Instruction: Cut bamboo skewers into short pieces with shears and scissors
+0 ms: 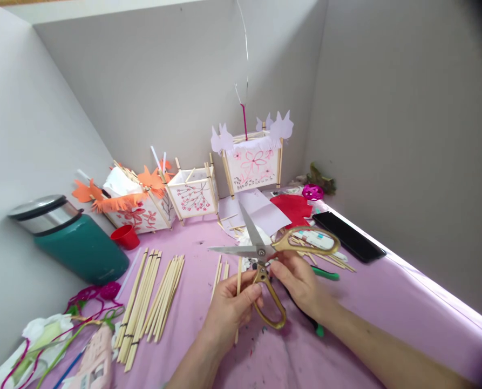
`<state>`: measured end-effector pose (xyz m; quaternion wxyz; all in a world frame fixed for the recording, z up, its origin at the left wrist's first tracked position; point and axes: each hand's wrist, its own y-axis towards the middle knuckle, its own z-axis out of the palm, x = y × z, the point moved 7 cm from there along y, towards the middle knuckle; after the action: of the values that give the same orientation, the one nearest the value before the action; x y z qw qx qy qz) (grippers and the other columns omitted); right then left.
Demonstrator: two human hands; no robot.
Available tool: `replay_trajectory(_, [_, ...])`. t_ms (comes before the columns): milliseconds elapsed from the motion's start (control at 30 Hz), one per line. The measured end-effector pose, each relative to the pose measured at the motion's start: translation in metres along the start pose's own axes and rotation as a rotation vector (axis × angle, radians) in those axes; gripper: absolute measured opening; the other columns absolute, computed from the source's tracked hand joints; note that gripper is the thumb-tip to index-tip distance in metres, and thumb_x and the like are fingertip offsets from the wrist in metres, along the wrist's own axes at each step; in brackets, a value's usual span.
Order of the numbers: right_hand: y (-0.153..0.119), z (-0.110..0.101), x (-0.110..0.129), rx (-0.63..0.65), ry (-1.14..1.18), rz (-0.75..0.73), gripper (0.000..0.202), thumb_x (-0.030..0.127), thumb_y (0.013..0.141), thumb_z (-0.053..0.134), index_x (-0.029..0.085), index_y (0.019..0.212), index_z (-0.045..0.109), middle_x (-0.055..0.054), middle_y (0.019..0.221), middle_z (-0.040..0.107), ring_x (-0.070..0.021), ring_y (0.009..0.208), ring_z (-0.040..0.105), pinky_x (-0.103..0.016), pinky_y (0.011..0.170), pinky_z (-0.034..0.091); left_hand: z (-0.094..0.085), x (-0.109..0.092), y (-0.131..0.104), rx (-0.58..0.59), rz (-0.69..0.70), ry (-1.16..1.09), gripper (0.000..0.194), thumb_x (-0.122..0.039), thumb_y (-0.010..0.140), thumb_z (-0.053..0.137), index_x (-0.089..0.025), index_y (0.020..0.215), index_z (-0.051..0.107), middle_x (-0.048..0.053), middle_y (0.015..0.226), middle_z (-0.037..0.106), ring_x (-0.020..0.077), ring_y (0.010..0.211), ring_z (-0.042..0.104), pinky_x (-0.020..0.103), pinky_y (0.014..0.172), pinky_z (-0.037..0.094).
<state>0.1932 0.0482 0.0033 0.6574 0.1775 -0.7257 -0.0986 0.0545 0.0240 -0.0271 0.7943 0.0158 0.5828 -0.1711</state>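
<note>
My left hand (230,305) is closed, with an upright wooden stick (238,278) between its fingers. Its fingertips meet the lower handle of a pair of gold-handled scissors (262,253), whose blades are spread apart. Close to the pivot, my right hand (297,281) is closed on the scissors, just below their upper handle. Beneath the right hand lie green-and-black pliers (325,273), partly covered. More sticks (218,275) lie beyond the left hand.
Bundled sticks (139,308) and a loose pile (165,297) lie left. A teal bottle (82,248) and red cup (125,236) stand near decorated paper-sided frames (194,197). A phone (348,236) lies right, a pink glue gun (95,356) front left. Grey panels surround the table.
</note>
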Motion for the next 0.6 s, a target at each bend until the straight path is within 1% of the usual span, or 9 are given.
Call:
replay_trajectory(100, [0.001, 0.007, 0.001, 0.134, 0.066, 0.042, 0.040, 0.056, 0.095, 0.044, 0.021, 0.095, 0.064, -0.005, 0.097, 0.067, -0.0205, 0.092, 0.063, -0.036, 0.093, 0.049, 0.004, 0.006, 0.001, 0.035, -0.049, 0.052, 0.049, -0.047, 0.066, 0.082, -0.009, 0.095, 0.072, -0.001, 0.056, 0.058, 0.0002, 0.034, 0.024, 0.022, 0.038, 0.009])
replay_trajectory(200, [0.002, 0.010, 0.001, 0.230, 0.190, 0.141, 0.041, 0.054, 0.096, 0.044, 0.021, 0.091, 0.068, -0.005, 0.092, 0.070, -0.0208, 0.089, 0.065, -0.037, 0.093, 0.049, 0.004, 0.007, 0.002, 0.012, -0.058, 0.011, 0.054, -0.048, 0.066, 0.082, -0.012, 0.105, 0.069, -0.006, 0.054, 0.052, 0.0005, 0.035, 0.020, 0.022, 0.038, 0.009])
replay_trajectory(267, [0.006, 0.007, 0.002, 0.226, 0.306, 0.155, 0.039, 0.053, 0.095, 0.048, 0.020, 0.092, 0.069, -0.005, 0.092, 0.070, -0.0214, 0.088, 0.065, -0.037, 0.090, 0.050, 0.002, 0.004, 0.003, -0.011, -0.030, -0.030, 0.056, -0.049, 0.072, 0.077, -0.015, 0.115, 0.065, -0.009, 0.050, 0.043, 0.0019, 0.037, 0.017, 0.021, 0.039, 0.011])
replay_trajectory(300, [0.008, 0.005, 0.004, 0.220, 0.360, 0.151, 0.038, 0.052, 0.094, 0.050, 0.020, 0.092, 0.069, -0.005, 0.092, 0.070, -0.0215, 0.089, 0.065, -0.037, 0.090, 0.050, 0.001, 0.003, 0.004, -0.022, -0.022, -0.045, 0.052, -0.050, 0.076, 0.073, -0.015, 0.115, 0.064, -0.010, 0.050, 0.041, 0.0026, 0.037, 0.016, 0.021, 0.039, 0.012])
replay_trajectory(333, [0.010, 0.003, 0.004, 0.209, 0.404, 0.153, 0.039, 0.053, 0.094, 0.050, 0.019, 0.089, 0.069, -0.006, 0.090, 0.069, -0.0215, 0.088, 0.064, -0.036, 0.088, 0.050, -0.001, 0.003, 0.004, -0.034, -0.026, -0.052, 0.047, -0.050, 0.080, 0.068, -0.015, 0.111, 0.064, -0.010, 0.049, 0.040, 0.0030, 0.037, 0.016, 0.021, 0.038, 0.012])
replay_trajectory(400, [0.014, -0.003, 0.003, 0.165, 0.454, 0.182, 0.047, 0.056, 0.094, 0.048, 0.018, 0.074, 0.066, -0.005, 0.076, 0.065, -0.0205, 0.079, 0.063, -0.033, 0.080, 0.051, -0.007, 0.004, 0.005, -0.074, -0.050, -0.058, 0.040, -0.050, 0.084, 0.061, -0.014, 0.099, 0.065, -0.009, 0.049, 0.041, 0.0031, 0.036, 0.017, 0.020, 0.037, 0.011])
replay_trajectory(467, [0.015, -0.010, 0.001, 0.117, 0.428, 0.217, 0.056, 0.060, 0.094, 0.043, 0.019, 0.059, 0.057, -0.003, 0.061, 0.056, -0.0177, 0.065, 0.059, -0.030, 0.067, 0.049, -0.012, 0.003, 0.004, -0.094, -0.062, -0.078, 0.037, -0.049, 0.083, 0.061, -0.013, 0.094, 0.064, -0.007, 0.054, 0.047, 0.0025, 0.035, 0.020, 0.019, 0.035, 0.011])
replay_trajectory(500, [0.015, -0.012, 0.001, 0.110, 0.382, 0.229, 0.058, 0.061, 0.094, 0.042, 0.019, 0.056, 0.053, -0.001, 0.056, 0.053, -0.0163, 0.059, 0.056, -0.029, 0.063, 0.047, -0.013, 0.003, 0.004, -0.083, -0.066, -0.090, 0.038, -0.048, 0.082, 0.062, -0.013, 0.095, 0.063, -0.006, 0.058, 0.051, 0.0024, 0.034, 0.022, 0.019, 0.033, 0.012])
replay_trajectory(600, [0.011, -0.010, 0.004, 0.198, 0.179, 0.230, 0.054, 0.060, 0.094, 0.045, 0.019, 0.060, 0.054, 0.001, 0.052, 0.052, -0.0140, 0.054, 0.052, -0.027, 0.060, 0.043, -0.014, 0.003, 0.003, -0.029, -0.107, -0.096, 0.049, -0.054, 0.083, 0.058, -0.013, 0.110, 0.061, -0.004, 0.060, 0.056, 0.0036, 0.030, 0.025, 0.020, 0.030, 0.016])
